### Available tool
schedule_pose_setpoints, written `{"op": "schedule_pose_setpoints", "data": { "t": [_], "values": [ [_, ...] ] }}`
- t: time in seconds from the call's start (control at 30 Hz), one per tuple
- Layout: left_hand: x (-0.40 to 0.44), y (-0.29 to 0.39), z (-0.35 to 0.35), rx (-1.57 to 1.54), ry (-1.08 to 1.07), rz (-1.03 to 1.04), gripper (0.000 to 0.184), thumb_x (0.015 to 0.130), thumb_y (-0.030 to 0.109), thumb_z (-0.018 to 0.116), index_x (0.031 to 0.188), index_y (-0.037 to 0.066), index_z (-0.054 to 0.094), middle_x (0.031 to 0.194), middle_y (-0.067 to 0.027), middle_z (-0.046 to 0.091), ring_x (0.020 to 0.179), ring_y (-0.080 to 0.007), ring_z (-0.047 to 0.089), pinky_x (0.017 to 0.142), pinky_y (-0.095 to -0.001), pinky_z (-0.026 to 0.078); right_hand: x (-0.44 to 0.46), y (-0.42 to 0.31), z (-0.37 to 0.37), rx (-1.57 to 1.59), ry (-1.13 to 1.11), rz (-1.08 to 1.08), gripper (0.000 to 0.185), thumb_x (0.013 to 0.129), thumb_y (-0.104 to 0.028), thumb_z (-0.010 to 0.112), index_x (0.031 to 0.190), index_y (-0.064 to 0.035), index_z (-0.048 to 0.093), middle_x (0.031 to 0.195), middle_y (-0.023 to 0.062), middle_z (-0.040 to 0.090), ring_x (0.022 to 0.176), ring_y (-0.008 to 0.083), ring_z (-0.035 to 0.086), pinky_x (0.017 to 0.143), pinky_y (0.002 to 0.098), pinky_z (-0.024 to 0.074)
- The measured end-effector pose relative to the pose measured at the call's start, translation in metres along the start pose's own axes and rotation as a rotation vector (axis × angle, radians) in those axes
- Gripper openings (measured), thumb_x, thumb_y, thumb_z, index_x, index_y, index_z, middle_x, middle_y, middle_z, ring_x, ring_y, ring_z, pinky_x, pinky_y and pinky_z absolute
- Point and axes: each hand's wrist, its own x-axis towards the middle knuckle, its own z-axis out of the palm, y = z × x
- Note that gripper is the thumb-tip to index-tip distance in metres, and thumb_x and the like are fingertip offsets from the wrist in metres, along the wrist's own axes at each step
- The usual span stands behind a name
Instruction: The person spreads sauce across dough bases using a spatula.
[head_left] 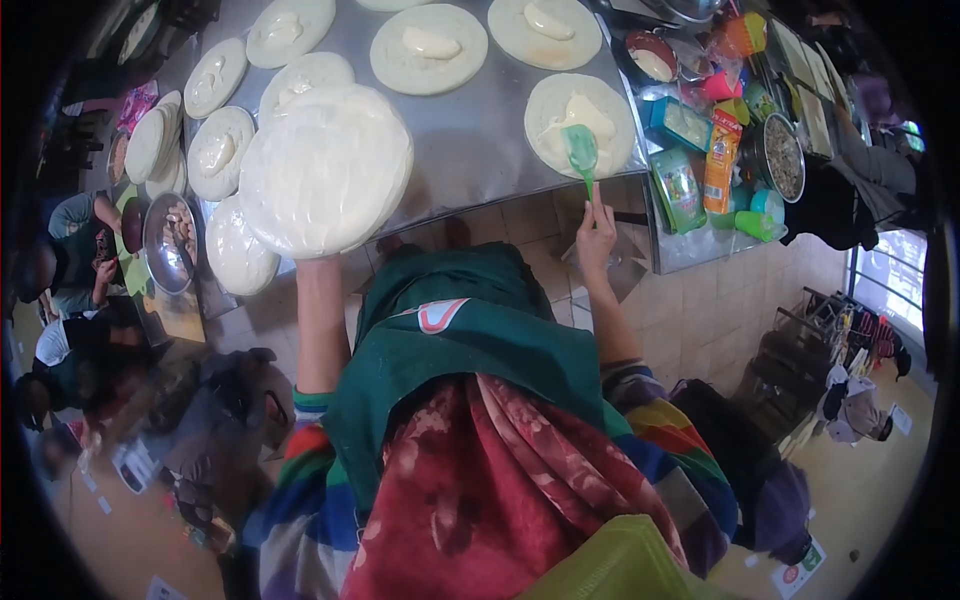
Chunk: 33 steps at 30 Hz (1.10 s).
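Note:
A large flat round (325, 170), coated with pale cream, is held up over the left part of the metal table (465, 150). My left hand is hidden beneath it; only the wrist and forearm show. My right hand (597, 235) grips the handle of a green spatula (580, 150). The spatula's blade rests in cream on another round (613, 108) at the table's right front. More rounds lie behind and to the left, several with a dollop of cream, such as the round (428, 48) at the back.
A metal bowl (171, 243) of pieces stands at the left. On the right table are a green pouch (679, 190), an orange packet (721, 160), a blue container (683, 122) and a bowl of filling (779, 157). Other people are at both sides.

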Motion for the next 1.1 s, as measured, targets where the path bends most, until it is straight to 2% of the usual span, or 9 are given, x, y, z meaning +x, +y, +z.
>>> {"op": "schedule_pose_setpoints", "data": {
  "t": [0.03, 0.23, 0.43, 0.5, 0.6, 0.7, 0.87, 1.0, 1.1],
  "values": [
    [-0.001, 0.000, 0.001, 0.002, 0.001, -0.001, 0.063, 0.093, 0.051, 0.038, 0.142, 0.012, 0.030, 0.142, -0.0130, 0.038, 0.127, -0.0305, 0.043, 0.103, -0.0497, 0.039, -0.004, 0.009, 0.008, -0.001, 0.067, -0.087, 0.041, 0.089, -0.005, 0.057, 0.129, -0.0147, 0.055, 0.078, 0.0125, 0.054, 0.065, 0.0269, 0.053, 0.063, 0.0355, 0.0442],
    [-0.003, -0.003, 0.002, 0.008, 0.006, -0.014, 0.064, 0.093, 0.052, 0.038, 0.142, 0.012, 0.030, 0.142, -0.0130, 0.038, 0.127, -0.0306, 0.042, 0.104, -0.0499, 0.039, -0.022, 0.016, -0.010, -0.012, -0.013, -0.071, 0.040, 0.090, -0.005, 0.056, 0.129, -0.0144, 0.055, 0.077, 0.0124, 0.054, 0.065, 0.0268, 0.053, 0.061, 0.0354, 0.0441],
    [-0.004, -0.005, 0.004, -0.016, -0.015, -0.001, 0.064, 0.093, 0.052, 0.038, 0.142, 0.012, 0.030, 0.142, -0.0130, 0.038, 0.127, -0.0307, 0.042, 0.104, -0.0500, 0.038, -0.027, -0.014, -0.077, -0.174, -0.307, 0.044, 0.039, 0.089, -0.009, 0.055, 0.127, -0.0186, 0.056, 0.081, 0.0167, 0.057, 0.072, 0.0350, 0.057, 0.064, 0.0404, 0.0456],
    [-0.006, -0.005, 0.005, -0.023, -0.024, 0.006, 0.064, 0.093, 0.052, 0.037, 0.142, 0.012, 0.030, 0.142, -0.0130, 0.038, 0.127, -0.0307, 0.042, 0.104, -0.0501, 0.038, -0.020, -0.030, -0.111, -0.208, -0.413, 0.060, 0.041, 0.088, -0.009, 0.056, 0.128, -0.0194, 0.056, 0.079, 0.0169, 0.057, 0.068, 0.0264, 0.059, 0.063, 0.0363, 0.0467],
    [-0.002, -0.011, 0.008, -0.052, -0.048, 0.020, 0.064, 0.093, 0.052, 0.037, 0.142, 0.012, 0.030, 0.142, -0.0130, 0.038, 0.127, -0.0307, 0.042, 0.104, -0.0501, 0.038, -0.003, -0.009, -0.146, 0.113, -0.543, 0.127, 0.041, 0.089, -0.012, 0.057, 0.130, -0.0162, 0.054, 0.070, 0.0056, 0.056, 0.064, 0.0099, 0.052, 0.060, 0.0277, 0.0443],
    [0.002, -0.020, 0.014, -0.065, -0.086, 0.039, 0.064, 0.093, 0.052, 0.037, 0.142, 0.012, 0.030, 0.143, -0.0130, 0.038, 0.127, -0.0308, 0.042, 0.104, -0.0502, 0.038, 0.040, -0.060, -0.165, 0.334, -0.613, 0.348, 0.039, 0.092, -0.015, 0.057, 0.131, -0.0077, 0.053, 0.068, -0.0032, 0.050, 0.056, 0.0024, 0.041, 0.050, 0.0181, 0.0343],
    [0.005, -0.028, 0.022, -0.064, -0.118, 0.058, 0.064, 0.092, 0.053, 0.037, 0.142, 0.012, 0.030, 0.143, -0.0130, 0.038, 0.127, -0.0308, 0.042, 0.104, -0.0503, 0.038, 0.090, -0.193, -0.151, 0.759, -0.738, 0.211, 0.041, 0.095, -0.013, 0.050, 0.134, -0.0032, 0.046, 0.068, 0.0008, 0.051, 0.049, 0.0026, 0.036, 0.042, 0.0156, 0.0282],
    [0.003, -0.030, 0.023, -0.067, -0.127, 0.069, 0.065, 0.092, 0.053, 0.037, 0.142, 0.012, 0.030, 0.143, -0.0131, 0.038, 0.128, -0.0309, 0.042, 0.104, -0.0504, 0.038, 0.093, -0.244, -0.110, 1.029, -0.871, 0.149, 0.040, 0.097, -0.015, 0.047, 0.135, -0.0038, 0.044, 0.068, 0.0041, 0.053, 0.046, 0.0041, 0.038, 0.041, 0.0159, 0.0300],
    [-0.001, -0.027, 0.023, -0.066, -0.125, 0.078, 0.065, 0.092, 0.053, 0.037, 0.142, 0.012, 0.030, 0.143, -0.0131, 0.037, 0.128, -0.0309, 0.042, 0.104, -0.0505, 0.038, 0.082, -0.257, -0.092, 1.139, -1.003, 0.271, 0.040, 0.097, -0.019, 0.048, 0.135, -0.0055, 0.045, 0.065, 0.0056, 0.055, 0.043, 0.0053, 0.039, 0.040, 0.0162, 0.0315]
  ]
}}
